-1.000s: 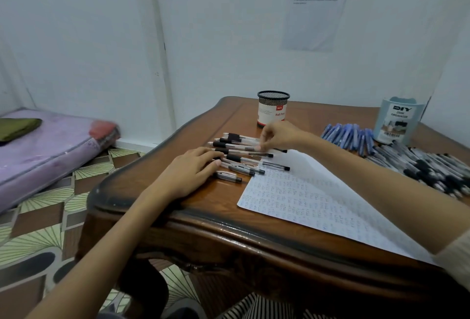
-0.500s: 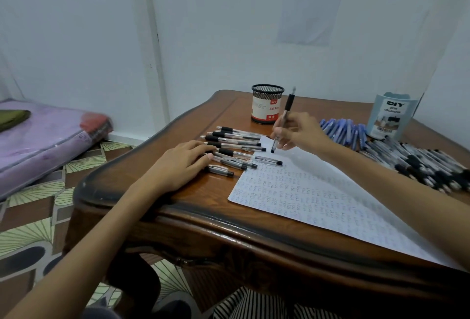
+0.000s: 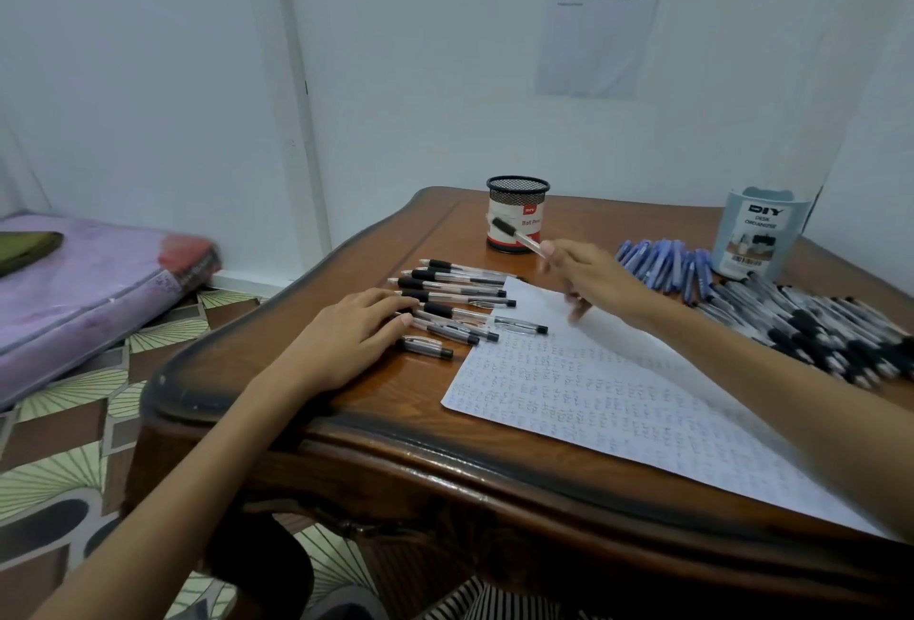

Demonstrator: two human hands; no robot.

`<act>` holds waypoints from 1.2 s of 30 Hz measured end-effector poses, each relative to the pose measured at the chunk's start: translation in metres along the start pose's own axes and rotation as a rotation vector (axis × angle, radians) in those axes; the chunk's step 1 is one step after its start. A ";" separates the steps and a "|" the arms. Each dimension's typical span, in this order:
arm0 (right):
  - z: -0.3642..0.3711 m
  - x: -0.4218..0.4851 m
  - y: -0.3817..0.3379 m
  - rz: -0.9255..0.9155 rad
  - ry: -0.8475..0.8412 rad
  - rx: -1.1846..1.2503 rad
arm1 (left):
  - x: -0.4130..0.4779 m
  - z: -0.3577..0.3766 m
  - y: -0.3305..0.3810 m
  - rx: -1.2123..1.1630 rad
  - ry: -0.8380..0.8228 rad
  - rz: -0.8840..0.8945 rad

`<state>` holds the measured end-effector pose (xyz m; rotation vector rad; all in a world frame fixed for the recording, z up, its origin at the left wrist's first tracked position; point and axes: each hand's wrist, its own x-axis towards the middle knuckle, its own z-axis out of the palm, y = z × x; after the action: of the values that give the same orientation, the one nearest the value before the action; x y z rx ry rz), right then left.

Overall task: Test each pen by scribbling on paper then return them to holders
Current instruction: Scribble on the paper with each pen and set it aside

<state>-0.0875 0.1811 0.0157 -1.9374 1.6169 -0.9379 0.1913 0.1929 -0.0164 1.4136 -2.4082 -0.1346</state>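
The right hand [image 3: 588, 278] pinches a blurred clear-barrelled pen [image 3: 514, 236], its black grip jutting beyond the fingertips. The left hand [image 3: 346, 342] lies flat, its straight fingers resting on the black-gripped pens [image 3: 455, 293].

Your left hand [image 3: 346, 337] and right hand [image 3: 593, 278] lead back into bare forearms. Below them, at your lap, you wear black-and-white striped cloth [image 3: 494, 602].

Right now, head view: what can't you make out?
All head view:
- Pen in the right hand: motion blur smears it, and the fingers hide its lower end.
- Mesh cup: its rim hides the inside, so contents unknown.
- Wall notice: print too small.
- Paper: scribbles too small, and the right forearm covers its right part.
- Row of pens: left hand covers some ends.
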 end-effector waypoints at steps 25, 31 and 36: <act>-0.064 -0.006 0.009 0.307 0.093 0.931 | 0.000 0.000 0.000 -0.017 -0.015 -0.005; -0.056 -0.009 -0.001 0.314 0.057 0.806 | -0.001 0.001 -0.001 -0.012 -0.010 -0.002; -0.044 -0.010 0.001 0.302 0.072 0.722 | 0.000 0.000 0.000 -0.004 -0.009 -0.005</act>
<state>-0.1216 0.1939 0.0422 -1.1503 1.2976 -1.2465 0.1913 0.1933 -0.0165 1.4200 -2.4108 -0.1475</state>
